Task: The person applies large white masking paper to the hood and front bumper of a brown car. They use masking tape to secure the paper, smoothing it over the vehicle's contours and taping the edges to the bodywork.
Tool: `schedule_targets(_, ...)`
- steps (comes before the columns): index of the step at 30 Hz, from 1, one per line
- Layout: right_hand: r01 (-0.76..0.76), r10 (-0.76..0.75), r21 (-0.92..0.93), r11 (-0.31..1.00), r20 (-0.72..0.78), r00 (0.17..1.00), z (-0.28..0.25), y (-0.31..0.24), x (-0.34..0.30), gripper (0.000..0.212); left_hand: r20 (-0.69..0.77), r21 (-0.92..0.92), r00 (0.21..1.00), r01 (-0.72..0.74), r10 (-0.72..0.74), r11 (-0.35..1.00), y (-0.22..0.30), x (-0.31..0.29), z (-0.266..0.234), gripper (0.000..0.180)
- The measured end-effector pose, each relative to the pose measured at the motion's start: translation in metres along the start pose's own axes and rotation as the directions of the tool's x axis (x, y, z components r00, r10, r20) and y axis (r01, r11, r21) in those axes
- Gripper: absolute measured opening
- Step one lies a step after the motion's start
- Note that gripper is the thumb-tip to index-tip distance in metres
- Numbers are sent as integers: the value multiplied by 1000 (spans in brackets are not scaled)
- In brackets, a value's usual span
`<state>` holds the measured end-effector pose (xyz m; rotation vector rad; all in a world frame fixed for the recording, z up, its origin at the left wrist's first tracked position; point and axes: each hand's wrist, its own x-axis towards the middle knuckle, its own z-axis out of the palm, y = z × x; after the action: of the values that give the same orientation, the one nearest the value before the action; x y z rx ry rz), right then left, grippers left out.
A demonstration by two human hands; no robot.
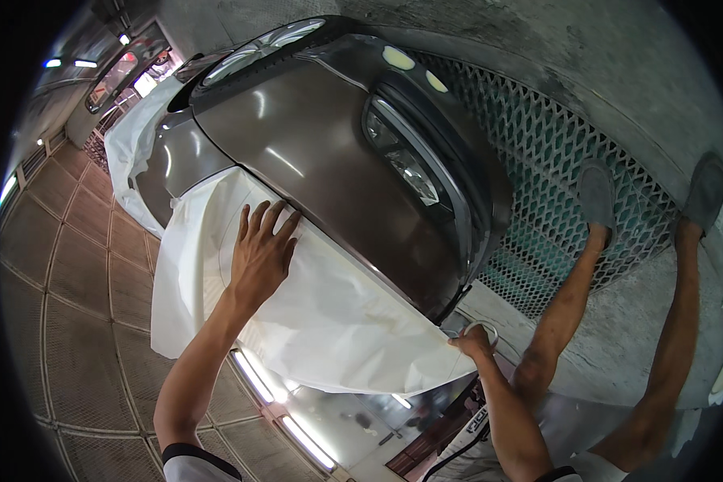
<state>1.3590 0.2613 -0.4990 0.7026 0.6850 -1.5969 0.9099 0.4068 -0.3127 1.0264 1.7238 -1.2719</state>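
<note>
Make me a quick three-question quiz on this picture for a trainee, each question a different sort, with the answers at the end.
1. True or false: the left hand is spread over the white sheet.
2. What colour is the car body? A) red B) dark brown C) bright blue
3. Which hand is nearer the floor grating?

Key: 1. True. 2. B. 3. The right hand, at the sheet's edge.

Left fingers [275, 215] spread wide, right fingers [463, 342] curled, both forearms [191, 381] bare.
</note>
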Motion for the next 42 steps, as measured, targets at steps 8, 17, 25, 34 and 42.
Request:
schedule_targets(8,-84,84,-28,996,8,996,17,-4,0,42,-40,-98,998,-58,54,994,21,2,10,35)
schedule_targets(17,-118,120,-30,993,69,990,2,-21,-7,64,-84,-224,975,-219,205,950,47,-1,33,34)
schedule_targets(25,-182,196,-143,973,91,976,17,-38,-11,64,-80,-269,968,-250,237,930,83,-20,57,35)
schedule_targets(34,-154,163,-125,980,59,985,31,-31,1,63,-61,-254,954,-300,294,920,109,-52,97,41)
schedule_targets(42,-101,103,-36,994,54,993,48,-28,-34,57,-48,-238,967,-253,248,938,128,-57,106,44)
